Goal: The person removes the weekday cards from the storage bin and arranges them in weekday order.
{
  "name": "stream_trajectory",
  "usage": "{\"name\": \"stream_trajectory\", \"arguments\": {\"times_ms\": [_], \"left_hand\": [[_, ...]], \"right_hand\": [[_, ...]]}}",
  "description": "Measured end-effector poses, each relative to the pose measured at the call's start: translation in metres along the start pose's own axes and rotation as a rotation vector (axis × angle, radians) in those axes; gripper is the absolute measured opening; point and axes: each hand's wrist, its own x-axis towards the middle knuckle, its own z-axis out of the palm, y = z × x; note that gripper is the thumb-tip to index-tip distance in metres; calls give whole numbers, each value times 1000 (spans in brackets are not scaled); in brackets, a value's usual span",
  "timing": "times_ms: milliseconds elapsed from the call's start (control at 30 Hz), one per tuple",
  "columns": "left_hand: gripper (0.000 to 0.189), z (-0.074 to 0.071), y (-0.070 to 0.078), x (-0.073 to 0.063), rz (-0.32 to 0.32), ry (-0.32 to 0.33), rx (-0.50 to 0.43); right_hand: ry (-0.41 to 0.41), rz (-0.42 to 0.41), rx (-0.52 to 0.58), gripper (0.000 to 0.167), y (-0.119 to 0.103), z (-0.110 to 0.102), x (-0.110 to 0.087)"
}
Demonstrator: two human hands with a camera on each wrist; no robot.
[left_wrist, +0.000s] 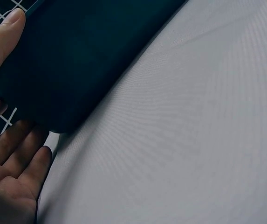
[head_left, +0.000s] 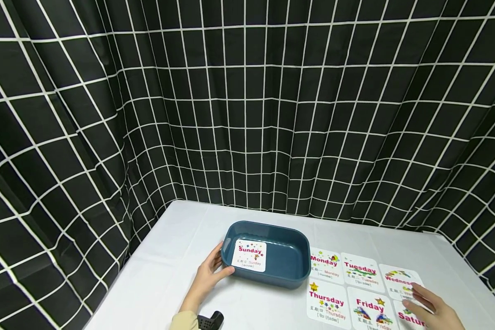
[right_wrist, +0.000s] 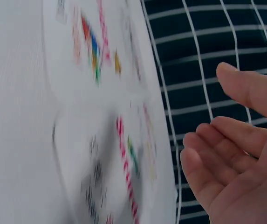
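Note:
A dark blue rectangular plastic bin [head_left: 288,256] sits on the table, with a "Sunday" card [head_left: 249,255] lying inside at its left end. My left hand [head_left: 206,277] holds the bin's left end, thumb at the front rim and fingers along the side. In the left wrist view, that hand [left_wrist: 19,163] spans the bin's dark end. Over the "Wednesday" card [head_left: 398,277] and the "Saturday" card [head_left: 408,315], my right hand [head_left: 435,309] hovers with thumb and fingers apart. The right wrist view shows this hand [right_wrist: 240,163] holding nothing, above blurred cards.
Right of the bin lie the "Monday" [head_left: 325,266], "Tuesday" [head_left: 362,273], "Thursday" [head_left: 327,309] and "Friday" [head_left: 370,308] cards in two rows. A white cloth covers the table [head_left: 161,275]. Black curtains with a white grid [head_left: 231,114] surround it.

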Motion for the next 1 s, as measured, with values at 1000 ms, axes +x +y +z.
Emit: {"name": "stream_trajectory", "arguments": {"times_ms": [1000], "left_hand": [[82, -1, -2, 0, 14, -17, -3]], "right_hand": [[126, -469, 172, 63, -139, 71, 0]]}}
